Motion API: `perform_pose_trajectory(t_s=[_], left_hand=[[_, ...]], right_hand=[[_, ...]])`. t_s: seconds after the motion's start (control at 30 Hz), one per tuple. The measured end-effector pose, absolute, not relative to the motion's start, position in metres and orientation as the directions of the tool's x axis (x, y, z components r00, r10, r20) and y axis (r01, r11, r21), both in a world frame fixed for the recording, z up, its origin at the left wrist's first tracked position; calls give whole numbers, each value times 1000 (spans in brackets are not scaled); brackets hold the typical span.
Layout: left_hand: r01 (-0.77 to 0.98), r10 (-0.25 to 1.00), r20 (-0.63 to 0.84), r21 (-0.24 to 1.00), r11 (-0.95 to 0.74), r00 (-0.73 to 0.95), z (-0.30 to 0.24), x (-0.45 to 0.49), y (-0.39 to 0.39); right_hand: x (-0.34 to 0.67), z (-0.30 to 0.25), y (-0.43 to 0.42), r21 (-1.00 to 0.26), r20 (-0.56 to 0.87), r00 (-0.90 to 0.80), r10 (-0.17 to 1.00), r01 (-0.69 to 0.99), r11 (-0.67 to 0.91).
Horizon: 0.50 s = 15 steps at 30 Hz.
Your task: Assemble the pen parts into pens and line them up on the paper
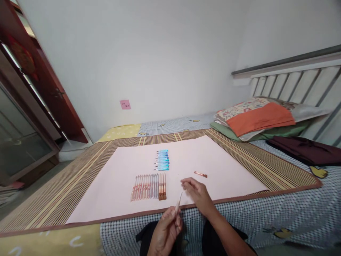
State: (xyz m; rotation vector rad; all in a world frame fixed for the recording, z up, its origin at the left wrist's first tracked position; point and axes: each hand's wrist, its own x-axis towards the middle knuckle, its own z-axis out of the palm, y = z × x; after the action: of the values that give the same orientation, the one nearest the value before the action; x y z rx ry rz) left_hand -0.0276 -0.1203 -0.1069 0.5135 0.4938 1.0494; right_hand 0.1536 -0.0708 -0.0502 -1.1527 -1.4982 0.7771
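In my left hand (pixel 167 227), low in the middle, a slim white pen-like piece (pixel 178 203) is pinched with its thin tip pointing up and away. My right hand (pixel 197 192) hovers just right of that tip, fingers bent and drawn together; whether something small sits between them is too small to tell. Beyond it, a brown pen-like piece (pixel 200 174) lies alone on the pale pink sheet (pixel 106 185). Left of my hands, a row of clear-bodied pens (pixel 144 186) lies side by side, with brown pens (pixel 162 186) at its right end. Behind these is a column of blue pens (pixel 162 160).
A striped mat (pixel 87 167) lies under the sheet on a bed with a checked cover (pixel 279 209). Folded bedding with an orange panel (pixel 261 119) and dark maroon cloth (pixel 306 151) are at right, by a white headboard (pixel 298 83). A red door (pixel 50 78) is at left.
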Motion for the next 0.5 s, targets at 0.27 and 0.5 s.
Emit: perform_pose_trajectory(t_s=[0.27,0.5], left_hand=[[-679,899,-181,601,422,399,-105,-25,-118],[-669,897,-155,616,415,413,-104,-25,-119]], right_hand=[[221,-93,10,-792,326,348,879,608,53],[223,-94,10,-907,308,401,863,396,140]])
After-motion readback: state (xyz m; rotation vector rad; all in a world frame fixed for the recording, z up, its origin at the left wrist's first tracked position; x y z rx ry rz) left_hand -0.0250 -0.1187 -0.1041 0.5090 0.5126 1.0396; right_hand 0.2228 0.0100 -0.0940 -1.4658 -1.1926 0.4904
